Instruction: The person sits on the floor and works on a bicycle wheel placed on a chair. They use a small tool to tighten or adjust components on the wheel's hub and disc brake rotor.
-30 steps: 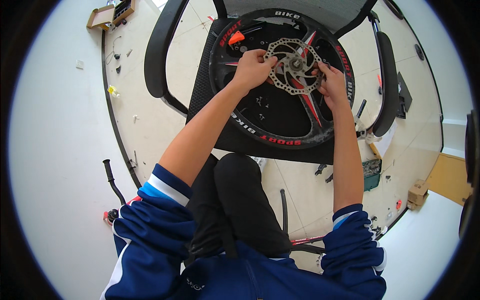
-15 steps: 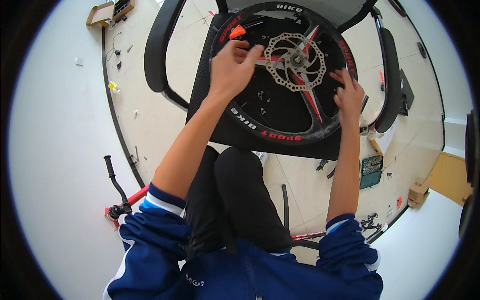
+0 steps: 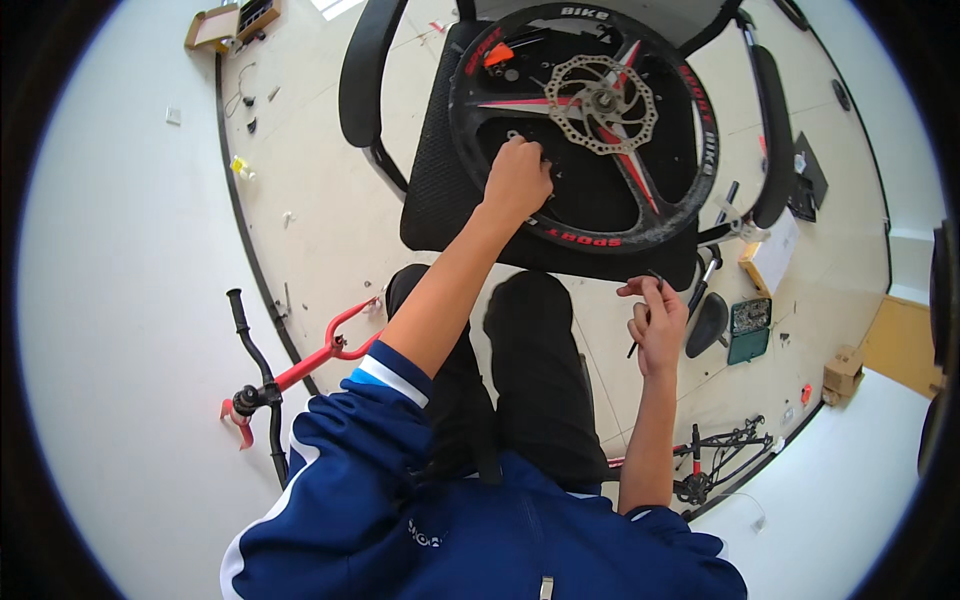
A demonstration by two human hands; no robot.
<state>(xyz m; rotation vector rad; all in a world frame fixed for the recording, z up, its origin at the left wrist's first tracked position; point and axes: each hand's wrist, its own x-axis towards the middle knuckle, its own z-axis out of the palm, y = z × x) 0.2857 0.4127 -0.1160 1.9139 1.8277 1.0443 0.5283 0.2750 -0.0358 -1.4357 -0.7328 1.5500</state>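
A black bicycle wheel (image 3: 690, 205) with red-and-white spokes lies flat on the seat of a black chair (image 3: 428, 205). A silver brake disc (image 3: 648, 128) sits at its hub. My left hand (image 3: 519, 178) reaches down between the spokes at the wheel's lower left, fingers drawn together at the seat where small loose parts lie; what they pinch is hidden. My right hand (image 3: 657, 325) is off the seat's front edge, closed on a thin dark rod, probably a hex key (image 3: 632, 350). An orange piece (image 3: 497, 55) lies inside the rim at the upper left.
Armrests (image 3: 362, 75) flank the seat. A red fork with handlebar (image 3: 305, 368) is on the floor at left. Right of me are a saddle (image 3: 708, 325), a green case (image 3: 748, 347), a cardboard box (image 3: 842, 370) and a dark bicycle frame (image 3: 735, 440).
My left hand has moved from beside the disc down to the seat's lower left. My right hand has come off the wheel's right side, toward me. The view has shifted.
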